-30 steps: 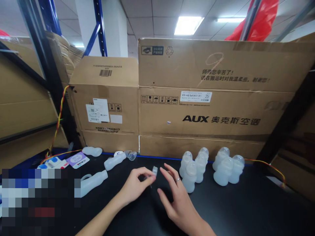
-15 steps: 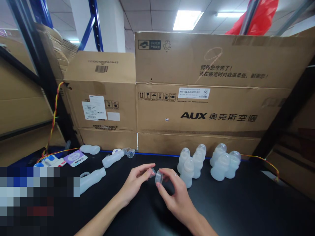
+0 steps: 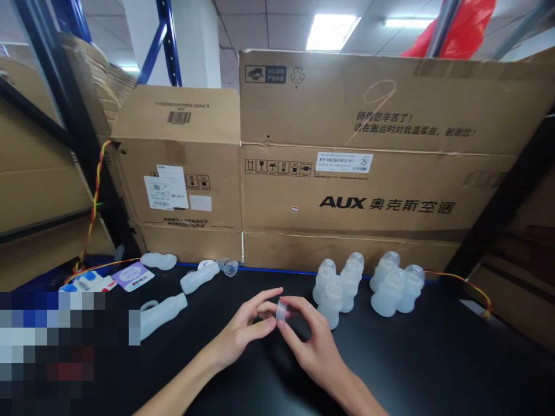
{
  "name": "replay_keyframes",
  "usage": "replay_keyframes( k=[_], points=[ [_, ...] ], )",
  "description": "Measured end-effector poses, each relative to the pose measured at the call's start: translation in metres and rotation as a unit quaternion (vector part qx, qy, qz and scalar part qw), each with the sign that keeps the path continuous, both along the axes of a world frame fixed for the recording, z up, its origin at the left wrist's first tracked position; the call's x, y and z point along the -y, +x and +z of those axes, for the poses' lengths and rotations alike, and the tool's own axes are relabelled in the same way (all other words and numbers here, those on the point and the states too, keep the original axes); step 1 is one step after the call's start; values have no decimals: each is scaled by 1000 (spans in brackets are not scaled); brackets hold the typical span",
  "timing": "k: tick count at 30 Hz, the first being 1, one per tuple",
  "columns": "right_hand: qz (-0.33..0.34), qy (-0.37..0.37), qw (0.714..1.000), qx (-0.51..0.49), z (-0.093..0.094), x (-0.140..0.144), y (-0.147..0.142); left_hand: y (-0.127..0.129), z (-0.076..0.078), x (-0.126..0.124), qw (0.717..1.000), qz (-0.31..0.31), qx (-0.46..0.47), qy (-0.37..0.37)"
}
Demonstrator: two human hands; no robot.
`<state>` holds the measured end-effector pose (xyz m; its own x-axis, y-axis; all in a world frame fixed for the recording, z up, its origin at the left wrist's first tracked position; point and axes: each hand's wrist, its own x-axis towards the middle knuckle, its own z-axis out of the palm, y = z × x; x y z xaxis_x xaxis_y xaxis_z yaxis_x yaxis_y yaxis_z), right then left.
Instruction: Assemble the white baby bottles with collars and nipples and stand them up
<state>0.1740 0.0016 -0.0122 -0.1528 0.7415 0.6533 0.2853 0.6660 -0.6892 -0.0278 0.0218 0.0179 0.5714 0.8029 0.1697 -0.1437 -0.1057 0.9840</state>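
My right hand [image 3: 310, 329] pinches a clear threaded bottle collar [image 3: 281, 311] between thumb and fingers, above the black table. From the other side my left hand [image 3: 247, 323] meets the collar, its thumb at the lower left rim and its fingers curving around the far side. The small clear piece that the left hand held before is mostly hidden by the collar and fingers. To the right of my hands stand several capped translucent baby bottles [image 3: 332, 303] in a cluster. Another group of capped bottles [image 3: 389, 292] stands farther right.
Uncapped bottles [image 3: 200, 278] lie on their sides at the left, one with a handle [image 3: 162, 316]. Clear caps [image 3: 230, 268] lie near the back edge. A purple card [image 3: 133, 276] is at the far left. Cardboard [image 3: 347, 190] walls off the back of the black table [image 3: 411, 364].
My left hand has moved right, bringing the small clear piece up to the collar; its fingers now touch the collar. The right hand stays nearly in place, holding the collar.
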Motion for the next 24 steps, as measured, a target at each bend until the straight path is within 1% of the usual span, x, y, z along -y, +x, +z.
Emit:
replay_keyframes(
  k=[3, 7, 11, 15, 18, 21, 22, 23, 24],
  points=[
    [18, -13, 1000, -3, 0, 1, 2, -2, -4, -1, 1000, -18, -3, 2],
    [31, -49, 998, -23, -3, 0, 4, -1, -5, 2, 998, -48, 40, -15],
    [40, -77, 995, -44, -7, -1, 6, 4, -5, 7, 995, -51, 71, -48],
    [44, -88, 994, -48, -10, -2, 8, 8, -7, 9, 993, -63, 72, -69],
    [63, -105, 990, -69, -8, -1, 6, 7, -6, 8, 993, -63, 74, -72],
    [81, -119, 986, -90, -3, 1, 0, 3, 0, 4, 995, -56, 64, -51],
    [84, -118, 986, -87, -2, 2, -3, 1, 1, 1, 997, -45, 49, -36],
    [85, -112, 987, -78, -1, 3, -7, -1, 3, -3, 999, -24, 18, -12],
    [85, -104, 989, -64, -2, 4, -11, -4, 3, -7, 999, 14, -32, 29]
  ],
)
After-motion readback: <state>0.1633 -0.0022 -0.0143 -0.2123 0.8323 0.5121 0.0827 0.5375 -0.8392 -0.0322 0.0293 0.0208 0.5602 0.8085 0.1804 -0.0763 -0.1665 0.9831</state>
